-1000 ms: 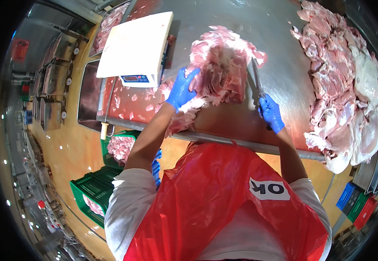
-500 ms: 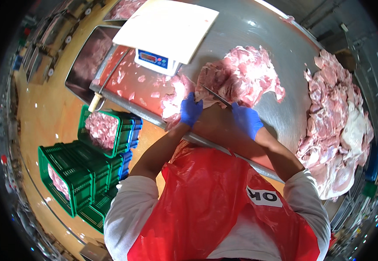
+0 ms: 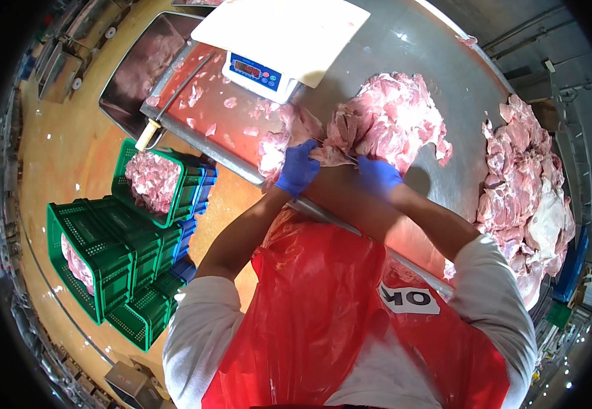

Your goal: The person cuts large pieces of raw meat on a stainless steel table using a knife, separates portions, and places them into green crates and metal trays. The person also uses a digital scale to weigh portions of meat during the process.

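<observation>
My left hand [image 3: 299, 170], in a blue glove, is closed on the edge of a piece of raw meat [image 3: 337, 155] near the table's front edge. My right hand [image 3: 378, 176], also gloved in blue, is closed round a knife [image 3: 352, 161]. Only a short stretch of its blade shows; the rest is hidden by meat. Right beyond both hands lies a large pink heap of meat [image 3: 398, 119] on the metal table. Beside my left hand are paler trimmings [image 3: 273, 151].
Behind my left hand stands a digital scale [image 3: 255, 73] under a white board [image 3: 279, 34]. More meat [image 3: 514, 177] is piled at the right. A metal tub [image 3: 120, 109] and a wooden-handled rod [image 3: 148, 135] are at the left. Green crates [image 3: 108, 235] with meat stand on the floor.
My right hand has come a little nearer to my left. The knife blade, earlier in plain sight across the meat, is now mostly hidden. The whole view has shifted slightly.
</observation>
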Demonstrator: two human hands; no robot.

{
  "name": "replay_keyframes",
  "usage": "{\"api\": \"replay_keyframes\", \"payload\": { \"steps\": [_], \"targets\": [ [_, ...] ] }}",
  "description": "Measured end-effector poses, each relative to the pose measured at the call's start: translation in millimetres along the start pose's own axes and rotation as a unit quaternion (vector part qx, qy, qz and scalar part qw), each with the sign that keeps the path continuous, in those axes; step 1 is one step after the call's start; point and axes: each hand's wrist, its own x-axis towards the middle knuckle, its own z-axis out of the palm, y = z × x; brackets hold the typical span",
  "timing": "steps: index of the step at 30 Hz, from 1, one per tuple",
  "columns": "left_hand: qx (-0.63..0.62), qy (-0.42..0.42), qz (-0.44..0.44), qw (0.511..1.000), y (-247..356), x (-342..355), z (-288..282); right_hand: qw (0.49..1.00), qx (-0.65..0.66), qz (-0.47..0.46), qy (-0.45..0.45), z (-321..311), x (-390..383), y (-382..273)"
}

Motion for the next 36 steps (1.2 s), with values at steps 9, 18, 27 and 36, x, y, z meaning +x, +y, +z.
{"api": "replay_keyframes", "payload": {
  "steps": [9, 18, 27, 36],
  "targets": [
    [-0.015, -0.127, 0.053, 0.990, 81.1, -27.6, -14.3, 0.981, 0.164, 0.062, 0.084, -10.6, -0.7, -25.5],
    [-0.072, -0.132, -0.035, 0.988, 154.5, -1.2, -91.6, 0.965, 0.214, 0.131, -0.080, -43.9, -126.0, 18.9],
    [-0.055, -0.105, -0.055, 0.991, 247.7, 34.7, -132.1, 0.929, 0.337, 0.056, 0.144, -12.1, -119.5, 0.6],
    [-0.083, -0.048, 0.043, 0.994, 321.3, 77.2, -171.8, 0.844, 0.418, 0.085, 0.325, 1.2, -61.3, -20.1]
  ]
}}
